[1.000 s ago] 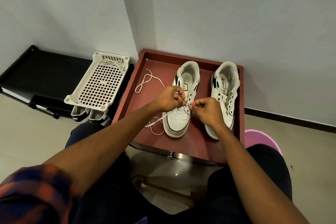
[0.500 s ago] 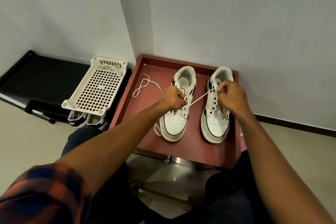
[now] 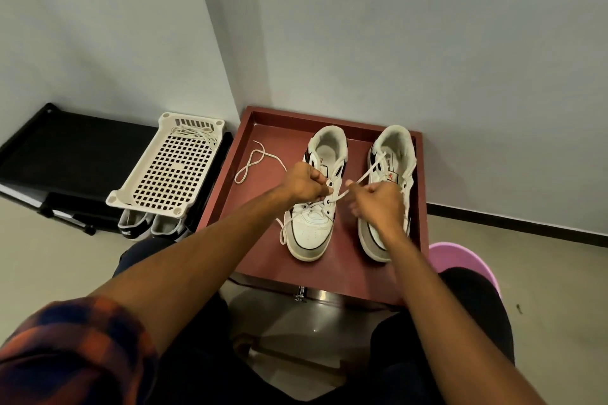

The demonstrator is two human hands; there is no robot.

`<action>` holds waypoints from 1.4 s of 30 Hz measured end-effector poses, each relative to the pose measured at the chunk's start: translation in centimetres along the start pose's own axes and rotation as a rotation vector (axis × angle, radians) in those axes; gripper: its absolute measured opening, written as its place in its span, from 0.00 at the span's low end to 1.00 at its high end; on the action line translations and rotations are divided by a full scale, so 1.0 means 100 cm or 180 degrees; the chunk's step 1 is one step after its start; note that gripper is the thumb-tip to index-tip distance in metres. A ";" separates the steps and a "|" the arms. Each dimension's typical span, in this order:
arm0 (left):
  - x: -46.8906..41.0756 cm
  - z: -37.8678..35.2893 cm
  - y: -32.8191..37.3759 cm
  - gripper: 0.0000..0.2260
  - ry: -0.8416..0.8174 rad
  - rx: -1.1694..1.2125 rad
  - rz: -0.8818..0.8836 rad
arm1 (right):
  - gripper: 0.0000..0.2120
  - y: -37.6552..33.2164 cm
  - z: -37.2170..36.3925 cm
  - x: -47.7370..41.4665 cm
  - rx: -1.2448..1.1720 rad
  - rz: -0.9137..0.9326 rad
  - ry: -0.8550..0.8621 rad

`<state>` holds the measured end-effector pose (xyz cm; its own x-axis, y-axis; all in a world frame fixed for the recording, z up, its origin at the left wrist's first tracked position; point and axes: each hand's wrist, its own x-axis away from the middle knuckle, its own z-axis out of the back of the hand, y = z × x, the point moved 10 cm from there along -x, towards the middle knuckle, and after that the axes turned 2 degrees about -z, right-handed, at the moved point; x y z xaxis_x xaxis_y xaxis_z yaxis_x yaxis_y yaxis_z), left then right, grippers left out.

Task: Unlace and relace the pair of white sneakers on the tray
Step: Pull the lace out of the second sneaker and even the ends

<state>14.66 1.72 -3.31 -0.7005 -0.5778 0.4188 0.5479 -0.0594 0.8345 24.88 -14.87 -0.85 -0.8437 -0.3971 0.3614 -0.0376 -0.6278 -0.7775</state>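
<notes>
Two white sneakers stand side by side on a dark red tray [image 3: 260, 260], toes toward me. The left sneaker [image 3: 312, 230] is laced only through its lowest eyelets. My left hand [image 3: 304, 182] grips its left eyelet flap. My right hand [image 3: 375, 199] pinches a white lace [image 3: 368, 173] that runs from the left sneaker's right eyelet row up across the right sneaker [image 3: 391, 158]. Part of the right sneaker is hidden behind my right hand. The lace's other end [image 3: 253, 163] trails in a loop on the tray's left side.
A white perforated plastic rack [image 3: 167, 171] with a loose lace in it lies left of the tray, over another pair of shoes [image 3: 148, 228]. A black shelf [image 3: 65, 148] stands further left. A pink basin [image 3: 460, 260] shows right of the tray. Walls close behind.
My right hand pulled the lace out to the upper right, then came back down and left toward the left sneaker's eyelets. My left hand stayed on the sneaker.
</notes>
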 end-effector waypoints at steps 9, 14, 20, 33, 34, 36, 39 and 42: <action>0.002 -0.001 -0.001 0.12 0.0030 -0.0027 -0.0011 | 0.17 0.004 -0.020 -0.003 -0.0478 0.0046 0.0130; 0.000 -0.001 -0.001 0.10 -0.0035 -0.0104 -0.0018 | 0.14 -0.051 0.059 -0.040 -0.0188 0.0515 0.0798; -0.001 -0.001 -0.001 0.05 -0.0067 -0.0066 0.0021 | 0.11 -0.050 0.122 -0.093 -0.0385 0.0050 0.1324; -0.002 0.003 -0.003 0.10 -0.0017 0.0096 0.0074 | 0.22 0.016 -0.015 0.019 -0.0319 -0.0115 0.0202; -0.001 0.001 -0.002 0.08 -0.0054 0.0059 0.0045 | 0.22 0.019 -0.027 0.021 -0.0482 -0.0211 0.0034; 0.000 -0.003 -0.001 0.06 -0.0124 0.0005 -0.0012 | 0.21 0.019 -0.039 0.018 -0.0751 -0.0305 -0.0096; 0.001 -0.004 0.001 0.08 -0.0194 -0.0023 -0.0043 | 0.16 0.019 -0.044 0.008 -0.1306 -0.0482 -0.0105; -0.001 -0.002 0.001 0.07 -0.0176 -0.0039 -0.0033 | 0.11 0.027 -0.053 0.001 -0.1540 -0.0738 -0.0289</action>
<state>14.85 1.62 -3.29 -0.7302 -0.5313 0.4295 0.5457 -0.0753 0.8346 21.89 -13.08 -5.66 -0.7350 -0.3545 0.5780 -0.4775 -0.3346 -0.8124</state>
